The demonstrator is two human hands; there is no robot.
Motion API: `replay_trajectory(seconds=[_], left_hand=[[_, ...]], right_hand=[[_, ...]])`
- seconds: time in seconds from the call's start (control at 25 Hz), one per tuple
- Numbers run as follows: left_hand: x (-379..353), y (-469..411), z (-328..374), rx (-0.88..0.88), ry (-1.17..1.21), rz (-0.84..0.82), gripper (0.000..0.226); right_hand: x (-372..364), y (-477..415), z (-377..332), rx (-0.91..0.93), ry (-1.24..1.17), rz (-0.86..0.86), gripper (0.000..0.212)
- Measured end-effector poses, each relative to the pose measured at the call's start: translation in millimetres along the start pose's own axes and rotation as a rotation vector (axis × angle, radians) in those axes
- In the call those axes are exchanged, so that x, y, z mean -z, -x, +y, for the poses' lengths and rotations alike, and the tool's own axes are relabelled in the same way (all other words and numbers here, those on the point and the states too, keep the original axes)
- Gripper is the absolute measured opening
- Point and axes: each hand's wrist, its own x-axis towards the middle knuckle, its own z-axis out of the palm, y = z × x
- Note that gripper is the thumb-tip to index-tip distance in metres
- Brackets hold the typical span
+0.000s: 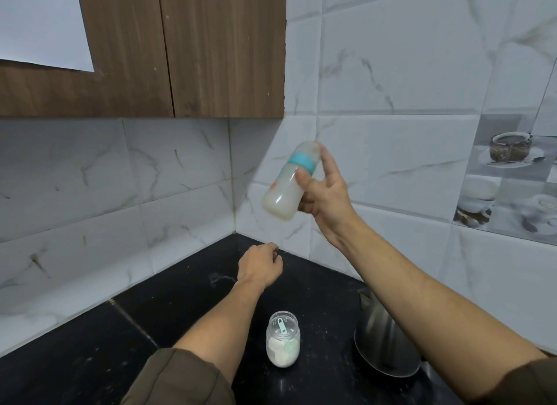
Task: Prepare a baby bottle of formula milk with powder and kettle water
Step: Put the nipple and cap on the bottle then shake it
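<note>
My right hand [324, 193] grips a capped baby bottle [287, 183] with a blue ring, raised and tilted before the tiled wall; milky liquid sits at its lower end, and the picture of it is blurred. My left hand [260, 267] hovers over the black counter [90, 371] with its fingers loosely curled and nothing in it. A clear jar of white powder [282, 341] with a pale green scoop [281, 326] inside stands open near the counter's front. A steel kettle [382, 341] stands to the jar's right, partly hidden by my right forearm.
Brown wooden wall cabinets [180, 51] hang above the corner. Marbled white tiles cover both walls, which meet at the back of the counter. A decorative tile [509, 175] showing cups is on the right wall.
</note>
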Motion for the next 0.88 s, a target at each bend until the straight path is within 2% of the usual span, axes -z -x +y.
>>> replay_trajectory(seconds=[0.08, 0.12, 0.2, 0.28, 0.4, 0.44, 0.56, 0.6, 0.72, 0.76, 0.88], left_hand=[[-1, 2, -2, 0.011, -0.003, -0.014, 0.034], [-2, 2, -3, 0.018, -0.002, -0.019, 0.033], [-3, 2, -4, 0.019, 0.009, -0.022, 0.031], [-4, 1, -2, 0.014, 0.011, -0.021, 0.029], [-5, 1, -3, 0.015, 0.003, -0.024, 0.031], [-5, 1, -4, 0.017, 0.001, -0.025, 0.032], [-8, 1, -2, 0.010, 0.012, -0.025, 0.033], [-9, 0, 0, 0.007, 0.016, -0.026, 0.034], [-9, -2, 4, 0.010, 0.015, -0.033, 0.035], [-9, -2, 5, 0.010, 0.013, -0.032, 0.035], [-8, -4, 5, 0.003, 0.022, -0.019, 0.030]], right_hand=[[3, -7, -2, -0.014, -0.160, 0.124, 0.081], [4, -6, -3, -0.024, -0.141, 0.090, 0.082], [6, 1, 2, -0.065, 0.036, -0.110, 0.085], [8, 5, 5, -0.073, 0.084, -0.148, 0.089], [16, -4, 1, -0.058, -0.170, 0.128, 0.091], [18, -4, 1, -0.059, -0.192, 0.147, 0.090], [18, 7, 5, -0.090, 0.011, -0.069, 0.088], [17, 7, 5, -0.078, 0.019, -0.092, 0.086], [17, -7, -1, -0.062, -0.219, 0.131, 0.078], [18, -9, -3, -0.066, -0.247, 0.153, 0.078], [21, -1, 6, -0.096, -0.012, -0.113, 0.084]])
